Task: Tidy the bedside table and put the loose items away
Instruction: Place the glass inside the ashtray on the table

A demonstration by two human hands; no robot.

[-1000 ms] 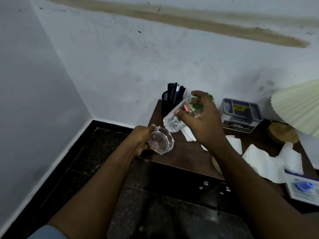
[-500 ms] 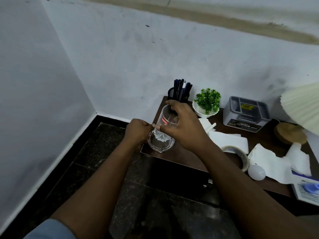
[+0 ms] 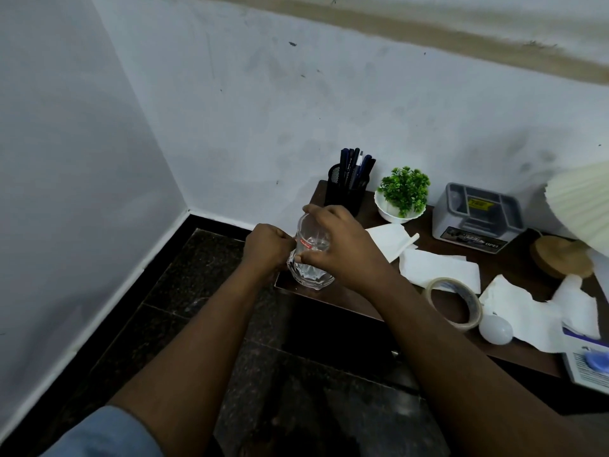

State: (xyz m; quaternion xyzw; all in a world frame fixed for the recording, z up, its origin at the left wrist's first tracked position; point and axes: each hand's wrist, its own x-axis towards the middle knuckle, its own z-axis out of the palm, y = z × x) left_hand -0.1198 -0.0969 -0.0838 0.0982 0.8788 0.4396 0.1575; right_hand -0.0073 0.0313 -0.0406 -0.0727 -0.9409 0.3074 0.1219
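Two clear drinking glasses stand nested at the front left corner of the dark bedside table (image 3: pixel 514 268). The upper glass (image 3: pixel 311 237), with a red label, sits inside the lower glass (image 3: pixel 308 277). My right hand (image 3: pixel 342 245) grips the upper glass from above and the right. My left hand (image 3: pixel 268 249) is curled against the left side of the lower glass and seems to hold it. White tissues (image 3: pixel 438 268), a roll of tape (image 3: pixel 456 301) and a white bulb (image 3: pixel 495 329) lie loose on the table.
At the back stand a black pen holder (image 3: pixel 347 191), a small green plant in a white bowl (image 3: pixel 403 196) and a grey organiser box (image 3: pixel 478 216). A lamp with a wooden base (image 3: pixel 560 255) and a white box (image 3: pixel 586 364) are at the right. Dark floor lies below.
My right hand brought the tilted glass down and set it inside the one in my left hand; both now stand upright on the table corner. The view shifted right.
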